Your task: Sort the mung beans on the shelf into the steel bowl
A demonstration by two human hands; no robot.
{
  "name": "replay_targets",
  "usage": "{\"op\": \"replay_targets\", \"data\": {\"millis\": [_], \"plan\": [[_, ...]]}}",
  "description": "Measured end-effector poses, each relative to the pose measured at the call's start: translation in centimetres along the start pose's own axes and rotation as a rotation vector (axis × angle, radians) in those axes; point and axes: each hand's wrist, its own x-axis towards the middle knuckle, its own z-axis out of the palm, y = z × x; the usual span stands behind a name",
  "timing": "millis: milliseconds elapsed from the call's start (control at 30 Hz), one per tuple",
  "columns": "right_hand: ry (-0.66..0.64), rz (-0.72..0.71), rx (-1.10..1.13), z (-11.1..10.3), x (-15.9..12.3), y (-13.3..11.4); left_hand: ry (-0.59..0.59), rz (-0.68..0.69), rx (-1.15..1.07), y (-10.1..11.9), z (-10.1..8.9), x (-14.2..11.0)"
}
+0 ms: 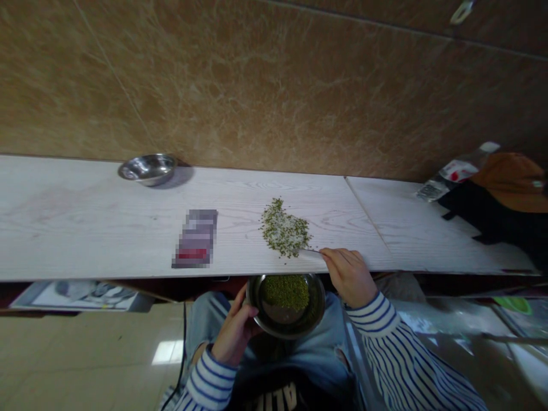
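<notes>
My left hand (238,326) grips the rim of a metal bowl (286,332) just below the table's front edge, over my lap. Small green beans (287,290) lie inside that bowl. My right hand (350,275) is closed round the handle of a thin metal utensil (313,251), probably a spoon. Its far end meets a loose pile of green beans mixed with white grains (285,229) on the tabletop, and the pile hides its tip.
A second metal bowl (148,169) stands by the wall on the left. Nearer lies a blurred flat rectangular object (195,238). At the right are a plastic bottle (458,171), a brown cap (511,182) and black cloth (475,214). A drawer (81,295) sits under the white table (77,228).
</notes>
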Motion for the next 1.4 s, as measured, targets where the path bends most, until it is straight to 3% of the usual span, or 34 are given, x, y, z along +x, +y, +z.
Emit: {"op": "replay_targets", "data": {"millis": [233,433,600,900,1400], "plan": [[-0.036,-0.023,-0.016,-0.1,-0.4,-0.4,-0.016,-0.008,0.003,0.0,-0.4,-0.1],[0.053,0.0,-0.019,-0.2,-1.3,0.1,0.016,0.032,0.007,0.1,-0.7,-0.2],[0.024,-0.022,-0.057,-0.2,-1.8,-0.2,0.021,0.039,0.008,0.0,-0.6,0.0],[0.05,-0.053,-0.067,-0.3,-1.3,-0.9,-0.033,0.022,0.007,0.1,-0.5,0.2],[0.025,-0.07,-0.065,-0.3,-1.2,-1.0,-0.018,0.017,0.011,0.1,-0.5,0.0]]}}
